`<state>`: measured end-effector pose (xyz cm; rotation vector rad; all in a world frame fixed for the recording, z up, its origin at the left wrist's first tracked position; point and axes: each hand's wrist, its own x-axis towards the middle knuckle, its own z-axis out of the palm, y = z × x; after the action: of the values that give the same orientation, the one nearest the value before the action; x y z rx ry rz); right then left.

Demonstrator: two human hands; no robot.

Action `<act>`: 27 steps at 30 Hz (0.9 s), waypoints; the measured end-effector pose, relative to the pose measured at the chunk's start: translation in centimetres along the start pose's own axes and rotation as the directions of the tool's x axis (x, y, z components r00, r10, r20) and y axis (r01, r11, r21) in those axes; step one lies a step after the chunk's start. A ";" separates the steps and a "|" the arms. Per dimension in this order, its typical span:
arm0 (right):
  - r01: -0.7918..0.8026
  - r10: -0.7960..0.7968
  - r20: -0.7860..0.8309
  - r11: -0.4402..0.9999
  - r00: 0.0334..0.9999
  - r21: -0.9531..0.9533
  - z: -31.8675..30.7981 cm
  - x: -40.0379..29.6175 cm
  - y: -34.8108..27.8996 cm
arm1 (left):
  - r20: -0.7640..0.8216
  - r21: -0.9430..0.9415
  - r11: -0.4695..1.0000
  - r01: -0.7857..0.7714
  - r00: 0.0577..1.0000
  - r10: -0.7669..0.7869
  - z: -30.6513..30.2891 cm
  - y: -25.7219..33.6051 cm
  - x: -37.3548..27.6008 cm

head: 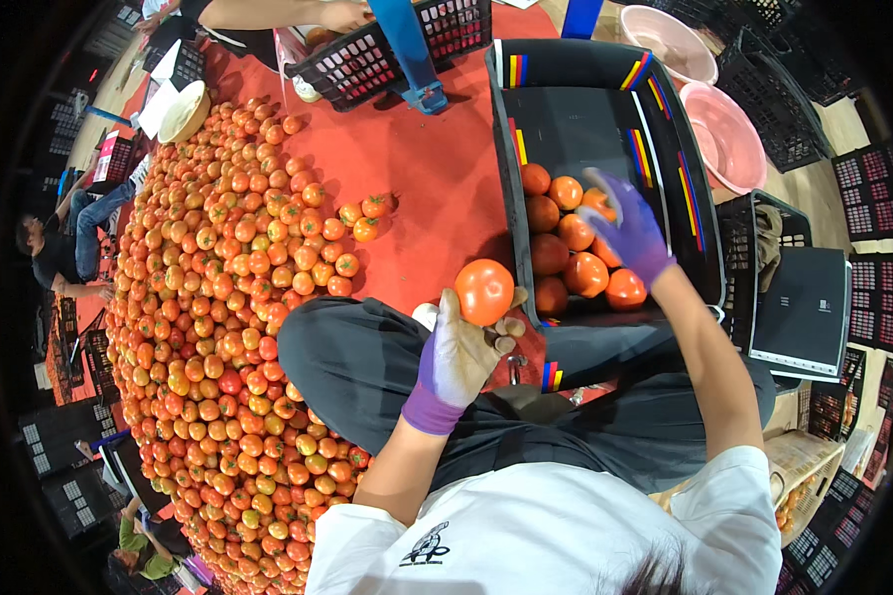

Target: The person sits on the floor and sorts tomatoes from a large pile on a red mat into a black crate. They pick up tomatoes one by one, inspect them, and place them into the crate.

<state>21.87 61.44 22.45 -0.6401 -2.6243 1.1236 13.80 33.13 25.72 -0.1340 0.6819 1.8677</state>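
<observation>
My left hand (465, 349), in a purple and pale work glove, holds a large red tomato (484, 292) from below, between my lap and the crate. My right hand (625, 219), gloved in purple and blurred, is over tomatoes (585, 274) lying in the near left part of a lined black crate (707, 277). Its fingertips are beside an orange-red tomato; whether they grip it I cannot tell. A great heap of loose tomatoes (253, 260) covers the red floor covering on my left, and several lie at its edge.
Beyond the crate's left side stands a blue metal leg (409, 52) near another black crate (357, 71). Pink basins (725, 137) and a black crate with a dark sheet (800, 312) are at the right. Other people sit at the far left and top.
</observation>
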 end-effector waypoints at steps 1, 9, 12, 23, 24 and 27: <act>-0.097 0.082 0.068 0.959 0.994 0.267 -0.1 -1.4 -4.4 | 0.012 0.054 0.998 -0.010 1.000 0.010 0.4 -0.2 0.3; -0.051 0.046 0.119 0.998 0.992 0.034 -3.2 -5.0 -5.7 | 0.086 0.515 0.848 -0.129 0.991 0.098 2.9 -3.0 0.6; -0.084 0.080 -0.042 0.991 0.996 -0.105 -5.7 -3.4 5.0 | 0.042 0.449 0.887 -0.105 0.994 0.097 2.6 -1.4 -0.4; -0.277 0.285 0.214 0.959 0.934 -0.066 -3.1 -0.5 12.1 | -0.069 0.548 0.745 -0.380 0.867 0.493 -2.3 8.0 -9.9; -0.249 0.258 0.213 0.966 0.942 -0.067 -3.2 -0.6 12.1 | -0.171 0.586 0.713 -0.385 0.801 0.573 -3.5 9.6 -11.7; -0.163 0.200 0.256 0.974 0.946 -0.159 -3.1 -0.6 14.4 | -0.348 0.679 0.590 -0.437 0.517 0.782 -7.9 13.0 -16.4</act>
<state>27.89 71.96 14.05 -0.8244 -2.9466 1.1628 7.06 12.43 30.83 -0.1632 1.9247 2.2638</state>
